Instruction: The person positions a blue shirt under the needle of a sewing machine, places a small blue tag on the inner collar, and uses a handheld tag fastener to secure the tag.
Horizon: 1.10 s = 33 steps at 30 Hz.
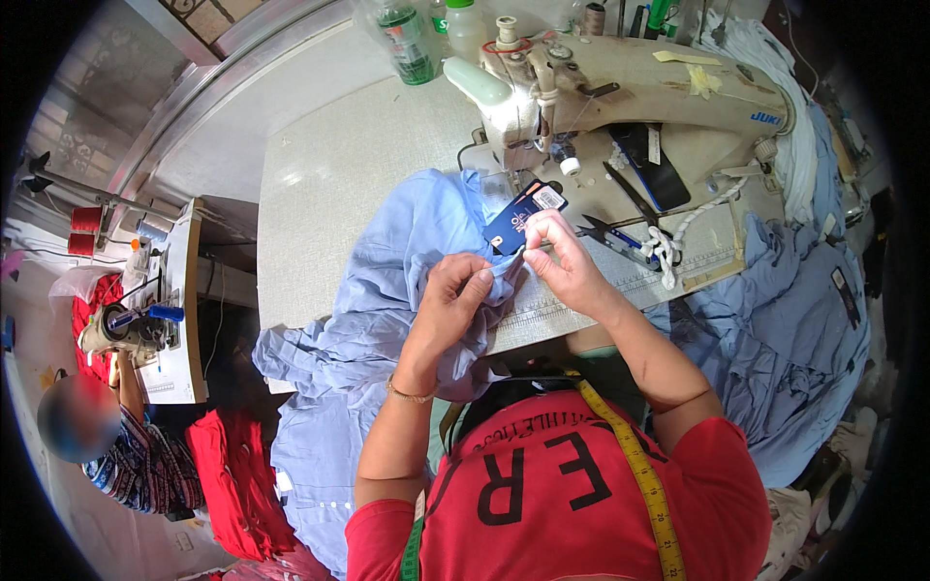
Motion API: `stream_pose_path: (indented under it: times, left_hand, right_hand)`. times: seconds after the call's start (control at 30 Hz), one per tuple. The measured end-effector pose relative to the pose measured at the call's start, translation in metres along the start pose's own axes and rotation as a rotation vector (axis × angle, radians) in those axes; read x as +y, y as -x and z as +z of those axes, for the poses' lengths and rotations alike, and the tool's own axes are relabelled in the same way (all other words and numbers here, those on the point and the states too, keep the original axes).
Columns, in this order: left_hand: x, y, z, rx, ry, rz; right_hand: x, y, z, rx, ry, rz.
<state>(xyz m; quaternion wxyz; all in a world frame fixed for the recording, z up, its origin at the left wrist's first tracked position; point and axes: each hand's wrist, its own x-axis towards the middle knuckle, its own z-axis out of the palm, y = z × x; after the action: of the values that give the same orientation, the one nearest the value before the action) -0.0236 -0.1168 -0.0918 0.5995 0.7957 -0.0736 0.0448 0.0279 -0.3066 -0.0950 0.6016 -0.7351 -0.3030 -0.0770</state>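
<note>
Light-blue garment (383, 247) runs lower-left; navy tag (506, 230) slants upper-right.

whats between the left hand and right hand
In the head view, a fold of light blue fabric lies between the left hand and right hand, with a dark blue tag just beyond it.

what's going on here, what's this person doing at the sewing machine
A person in a red shirt is working on light blue cloth in front of a sewing machine. The left hand grips the cloth, while the right hand has its fingertips at the cloth's edge beside dark blue tags; exactly what they pinch is too small to tell. Snips lie to the right. Another person sits at a second machine on the left.
</note>
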Motion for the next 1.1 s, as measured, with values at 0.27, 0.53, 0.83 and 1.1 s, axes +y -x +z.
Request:
stream_pose_path:
  times: [0.27,0.53,0.83,1.1]
  left_hand:
    - [0.001,0.001,-0.001,-0.031,-0.073,0.044]
    - [-0.001,0.002,0.000,0.015,-0.005,-0.005]
    - [0.007,0.000,-0.002,-0.068,-0.124,-0.025]
    - [0.005,0.003,-0.002,-0.089,0.041,-0.080]
  right_hand:
    - [-0.020,-0.005,0.003,-0.169,0.384,-0.183]
    - [0.001,-0.001,0.000,-0.162,0.072,-0.115]
    - [-0.007,0.012,-0.005,-0.088,-0.520,0.166]
    - [-0.005,-0.003,-0.002,-0.119,0.596,-0.350]
